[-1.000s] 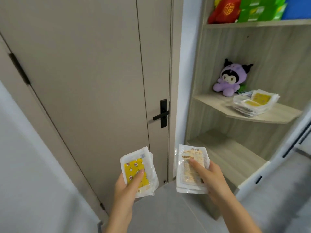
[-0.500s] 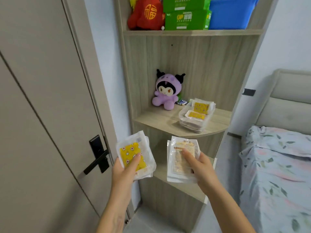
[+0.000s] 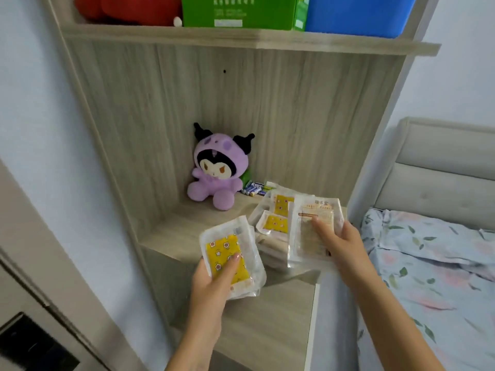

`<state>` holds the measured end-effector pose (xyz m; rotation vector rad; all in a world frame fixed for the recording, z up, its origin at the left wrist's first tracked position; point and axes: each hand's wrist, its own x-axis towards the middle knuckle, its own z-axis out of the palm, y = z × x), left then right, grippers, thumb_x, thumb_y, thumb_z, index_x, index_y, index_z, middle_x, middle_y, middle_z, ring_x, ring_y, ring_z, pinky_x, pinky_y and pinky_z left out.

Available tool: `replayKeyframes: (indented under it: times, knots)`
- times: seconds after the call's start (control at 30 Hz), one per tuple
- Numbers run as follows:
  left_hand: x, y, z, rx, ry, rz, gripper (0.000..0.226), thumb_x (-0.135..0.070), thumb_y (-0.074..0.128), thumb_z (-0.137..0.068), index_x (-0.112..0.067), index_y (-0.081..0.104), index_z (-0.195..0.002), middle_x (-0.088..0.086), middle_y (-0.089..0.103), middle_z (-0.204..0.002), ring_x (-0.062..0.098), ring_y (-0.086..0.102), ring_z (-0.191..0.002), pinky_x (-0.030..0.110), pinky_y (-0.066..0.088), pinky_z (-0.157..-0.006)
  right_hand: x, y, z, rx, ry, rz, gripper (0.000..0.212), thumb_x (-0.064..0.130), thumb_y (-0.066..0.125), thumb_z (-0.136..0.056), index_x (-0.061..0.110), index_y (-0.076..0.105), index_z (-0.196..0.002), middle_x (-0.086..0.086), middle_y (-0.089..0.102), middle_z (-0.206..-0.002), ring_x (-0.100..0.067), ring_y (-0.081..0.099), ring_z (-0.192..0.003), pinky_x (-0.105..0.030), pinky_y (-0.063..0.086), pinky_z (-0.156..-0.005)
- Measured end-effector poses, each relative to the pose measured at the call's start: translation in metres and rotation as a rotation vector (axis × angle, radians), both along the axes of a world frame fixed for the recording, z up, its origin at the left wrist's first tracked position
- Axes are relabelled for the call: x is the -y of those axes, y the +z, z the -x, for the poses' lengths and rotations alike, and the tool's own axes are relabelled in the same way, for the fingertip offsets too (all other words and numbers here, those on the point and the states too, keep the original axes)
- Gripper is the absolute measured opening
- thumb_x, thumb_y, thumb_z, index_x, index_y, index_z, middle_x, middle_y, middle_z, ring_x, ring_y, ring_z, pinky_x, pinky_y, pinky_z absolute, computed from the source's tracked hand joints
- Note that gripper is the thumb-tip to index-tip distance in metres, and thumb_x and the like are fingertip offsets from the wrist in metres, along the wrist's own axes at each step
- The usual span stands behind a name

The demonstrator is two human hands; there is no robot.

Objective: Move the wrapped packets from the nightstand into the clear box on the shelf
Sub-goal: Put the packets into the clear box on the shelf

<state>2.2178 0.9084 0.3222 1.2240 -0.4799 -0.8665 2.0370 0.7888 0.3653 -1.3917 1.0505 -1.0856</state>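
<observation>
Holding a stack of clear-wrapped packets with a yellow star-printed pad [image 3: 227, 259] on top, the left hand [image 3: 214, 285] has its thumb pressed across the yellow face and its fingers curled underneath, so its grip is closed around that stack. It sits just in front of the middle wooden shelf [image 3: 176, 236], near its front edge. The right hand [image 3: 340, 245] grips a second stack of clear-wrapped packets with a beige printed label [image 3: 310, 231], thumb on top and fingers behind, held tilted just above the clear plastic box [image 3: 261, 210] that stands on the shelf. The box already holds several packets, two with yellow pads facing up; the beige stack covers its right part. Behind the box, at the back of the shelf, sits a purple plush toy with black horns [image 3: 215, 170], and beside it lie some small batteries [image 3: 253, 188]. On the shelf above stand a green carton [image 3: 241, 9], a blue bin [image 3: 359, 12] and a red soft item [image 3: 128, 8]. A bed with floral sheets [image 3: 434, 263] lies to the right.
</observation>
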Motion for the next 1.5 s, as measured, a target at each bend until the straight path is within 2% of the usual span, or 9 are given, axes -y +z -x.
replayKeyframes:
  times: [0.1, 0.33, 0.47, 0.53, 0.63, 0.73, 1.07, 1.4, 1.5]
  knots:
    - [0.045, 0.007, 0.0, -0.032, 0.071, 0.031, 0.017, -0.016, 0.068, -0.084, -0.016, 0.067, -0.101, 0.002, 0.075, -0.091, 0.023, 0.07, -0.088, 0.039, 0.054, -0.076, 0.07, 0.025, 0.009, -0.175, 0.09, 0.199, 0.014, 0.026, 0.063, -0.091, 0.022, 0.066, -0.104, 0.009, 0.074, -0.094, -0.005, 0.07, -0.084, -0.019, 0.054, -0.069]
    - [0.094, 0.011, -0.005, -0.047, 0.169, 0.049, 0.022, -0.015, 0.068, -0.084, -0.015, 0.067, -0.106, 0.005, 0.075, -0.1, 0.023, 0.069, -0.095, 0.044, 0.053, -0.087, 0.182, 0.026, -0.05, -1.227, 0.466, 0.716, 0.049, 0.039, 0.067, -0.084, 0.013, 0.051, -0.122, -0.013, 0.064, -0.109, -0.034, 0.061, -0.099, -0.033, 0.044, -0.071]
    - [0.105, 0.007, -0.02, -0.03, 0.188, 0.02, 0.022, -0.015, 0.068, -0.084, -0.013, 0.067, -0.106, 0.007, 0.075, -0.099, 0.023, 0.069, -0.093, 0.037, 0.053, -0.079, 0.193, -0.005, -0.074, -1.549, 0.478, 0.862, 0.05, 0.04, 0.05, -0.093, 0.014, 0.04, -0.135, -0.01, 0.057, -0.126, -0.03, 0.056, -0.115, -0.036, 0.048, -0.082]
    - [0.107, 0.007, -0.028, -0.019, 0.181, 0.007, 0.022, -0.016, 0.069, -0.084, -0.015, 0.067, -0.106, 0.004, 0.075, -0.097, 0.022, 0.07, -0.093, 0.036, 0.052, -0.078, 0.195, -0.016, -0.073, -1.529, 0.427, 1.012, 0.048, 0.041, 0.049, -0.093, 0.013, 0.048, -0.131, -0.008, 0.061, -0.122, -0.028, 0.055, -0.115, -0.035, 0.047, -0.084]
    - [0.111, 0.011, -0.038, -0.007, 0.152, 0.012, 0.023, -0.018, 0.069, -0.084, -0.016, 0.067, -0.107, 0.005, 0.075, -0.099, 0.021, 0.07, -0.092, 0.037, 0.053, -0.079, 0.196, -0.035, -0.065, -1.46, 0.278, 1.287, 0.041, 0.048, 0.044, -0.081, 0.018, 0.069, -0.094, 0.002, 0.068, -0.084, -0.021, 0.062, -0.078, -0.027, 0.048, -0.064]
    - [0.115, 0.014, -0.04, -0.005, 0.124, 0.021, 0.024, -0.019, 0.07, -0.084, -0.017, 0.067, -0.107, 0.004, 0.075, -0.099, 0.021, 0.07, -0.093, 0.035, 0.053, -0.076, 0.19, -0.052, -0.058, -1.368, 0.228, 1.343, 0.04, 0.048, 0.038, -0.085, 0.02, 0.067, -0.086, 0.0, 0.062, -0.082, -0.023, 0.057, -0.071, -0.033, 0.037, -0.066]
    - [0.116, 0.017, -0.04, 0.018, 0.041, -0.011, 0.024, -0.021, 0.071, -0.083, -0.02, 0.066, -0.107, 0.001, 0.075, -0.099, 0.02, 0.071, -0.093, 0.034, 0.055, -0.076, 0.184, -0.029, -0.056, -0.943, 0.107, 0.641, 0.017, 0.029, 0.078, -0.077, 0.014, 0.072, -0.082, -0.001, 0.073, -0.085, -0.023, 0.067, -0.081, -0.032, 0.049, -0.067]
    - [0.112, 0.013, -0.037, -0.003, 0.021, -0.038, 0.026, -0.018, 0.071, -0.083, -0.017, 0.065, -0.109, 0.003, 0.074, -0.1, 0.019, 0.071, -0.093, 0.033, 0.056, -0.074, 0.192, -0.036, -0.065, -1.101, 0.18, 0.569, 0.02, 0.036, 0.069, -0.084, 0.019, 0.06, -0.09, -0.002, 0.065, -0.097, -0.028, 0.054, -0.095, -0.033, 0.04, -0.074]
    - [0.113, 0.014, -0.038, -0.01, 0.02, -0.05, 0.028, -0.023, 0.07, -0.084, -0.018, 0.065, -0.11, 0.004, 0.074, -0.101, 0.021, 0.071, -0.094, 0.036, 0.056, -0.077, 0.193, -0.025, -0.059, -1.145, 0.332, 0.545, 0.04, 0.037, 0.072, -0.081, 0.018, 0.061, -0.114, -0.002, 0.054, -0.119, -0.026, 0.048, -0.11, -0.034, 0.042, -0.09]
